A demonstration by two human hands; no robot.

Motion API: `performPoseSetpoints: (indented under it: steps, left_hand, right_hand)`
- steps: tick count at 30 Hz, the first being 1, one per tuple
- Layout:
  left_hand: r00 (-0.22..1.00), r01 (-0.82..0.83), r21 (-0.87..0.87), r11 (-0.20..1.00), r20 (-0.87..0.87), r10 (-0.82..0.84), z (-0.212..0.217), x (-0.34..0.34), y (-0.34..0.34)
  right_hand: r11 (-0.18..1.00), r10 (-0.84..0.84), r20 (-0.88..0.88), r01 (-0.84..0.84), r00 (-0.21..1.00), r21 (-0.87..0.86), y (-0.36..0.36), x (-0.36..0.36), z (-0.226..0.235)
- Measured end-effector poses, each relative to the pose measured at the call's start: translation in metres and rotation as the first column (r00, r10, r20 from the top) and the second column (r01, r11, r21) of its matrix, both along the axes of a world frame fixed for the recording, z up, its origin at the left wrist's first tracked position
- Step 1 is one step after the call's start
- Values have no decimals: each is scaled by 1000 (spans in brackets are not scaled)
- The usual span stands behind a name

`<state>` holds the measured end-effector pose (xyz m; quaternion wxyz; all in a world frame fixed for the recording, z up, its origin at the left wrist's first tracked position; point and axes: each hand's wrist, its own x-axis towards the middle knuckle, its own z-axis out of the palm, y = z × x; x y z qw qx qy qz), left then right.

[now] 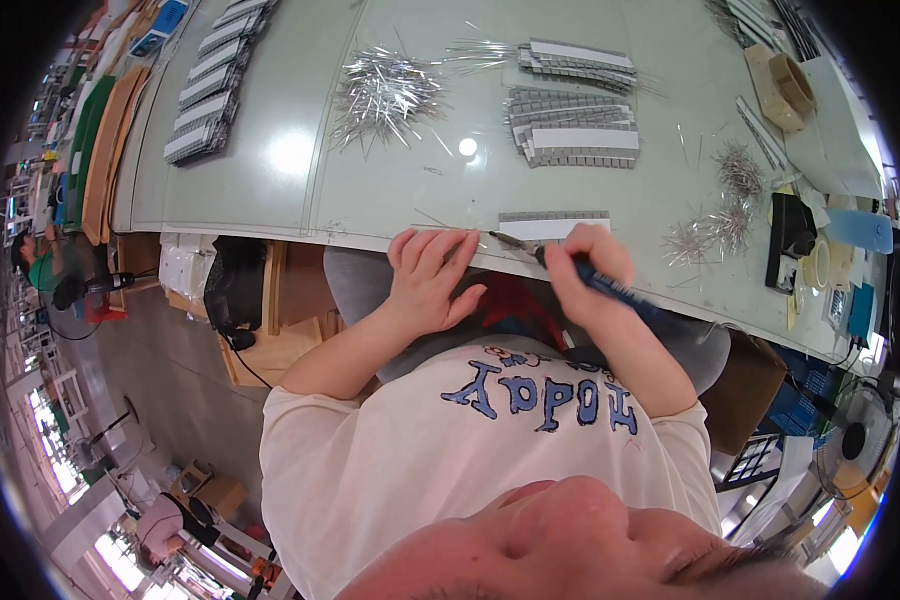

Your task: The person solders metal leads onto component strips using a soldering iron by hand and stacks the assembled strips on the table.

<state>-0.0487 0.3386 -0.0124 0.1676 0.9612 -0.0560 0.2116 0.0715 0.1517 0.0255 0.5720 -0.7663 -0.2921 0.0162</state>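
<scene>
My right hand (592, 268) is closed around the dark blue handle of a slim tool (625, 290), whose narrow dark metal tip points left along the table's front edge. I cannot make out its exact kind. Just beyond this hand lies a grey segmented strip with a white face (553, 225). My left hand (430, 275) rests its fingertips at the table edge, left of the tool's tip. Its thumb stands apart from the fingers, and nothing shows between them. A few thin metal wires (432, 220) lie by its fingertips.
Piles of shiny wires (385, 95) and stacked grey strips (575, 130) lie further back on the table (270, 200). More strips (215, 85) line the left. At right are wire clusters (735, 200), a tape roll (792, 85) and a black holder (792, 235).
</scene>
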Motion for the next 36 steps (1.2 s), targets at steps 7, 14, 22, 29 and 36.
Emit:
performPoseSetpoints:
  steps: [7,14,22,29,36]
  left_hand:
    - [992,-123,81,989,-1,124,2,-14,18]
    - [973,-230,60,971,-6,231,16,10,20]
    - [983,148,49,988,-118,-141,35,62,-83]
    - [924,378,31,925,-74,-375,30,104,-150]
    - [919,387,116,915,-133,-372,40,118,-136]
  right_hand:
    - [929,-69,-404,206,912,307,-8,-1,-13]
    - [818,-222,-419,402,880,411,-51,22,13]
    - [572,-482,-276,537,832,619,-127,60,74]
    - [567,-536,-306,604,787,560,-152,75,33]
    - [621,-512,-287,579,810,528,-158,81,21]
